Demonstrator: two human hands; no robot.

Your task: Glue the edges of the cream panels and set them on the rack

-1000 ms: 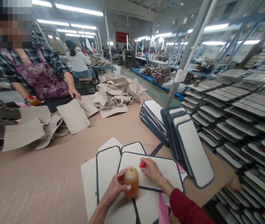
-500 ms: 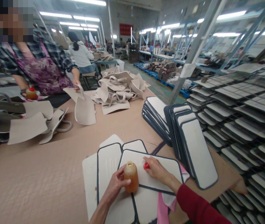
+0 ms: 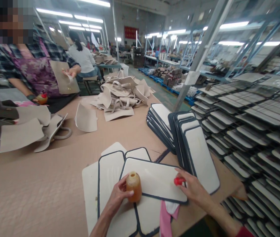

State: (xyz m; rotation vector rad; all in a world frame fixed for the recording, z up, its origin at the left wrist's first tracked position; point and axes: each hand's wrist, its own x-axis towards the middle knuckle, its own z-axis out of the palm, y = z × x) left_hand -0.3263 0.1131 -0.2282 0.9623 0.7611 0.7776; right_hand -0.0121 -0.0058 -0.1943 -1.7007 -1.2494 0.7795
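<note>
My left hand (image 3: 116,195) is wrapped around an amber bottle (image 3: 135,191) of brown liquid, its narrow mouth uncovered. My right hand (image 3: 193,185) pinches a red cap (image 3: 178,181) over the right end of a white panel with dark edging (image 3: 152,176). Whether a brush hangs from the cap cannot be seen. That panel lies slantwise across other edged white panels (image 3: 110,177). A faint wet-looking streak shows on its surface. A pink and white cloth (image 3: 165,217) pokes out beneath the lower right side.
Stacks of edged panels (image 3: 201,151) lean at the table's right. Beyond stands a wire rack (image 3: 260,128) loaded with panels. Beige handled pieces (image 3: 126,90) are heaped at the back. Across the table a co-worker (image 3: 38,72) holds a beige piece and a red-capped bottle (image 3: 41,98).
My right hand has moved the red cap rightward along the panel. My left hand still holds the bottle. The co-worker has lifted a beige piece off the table towards the apron.
</note>
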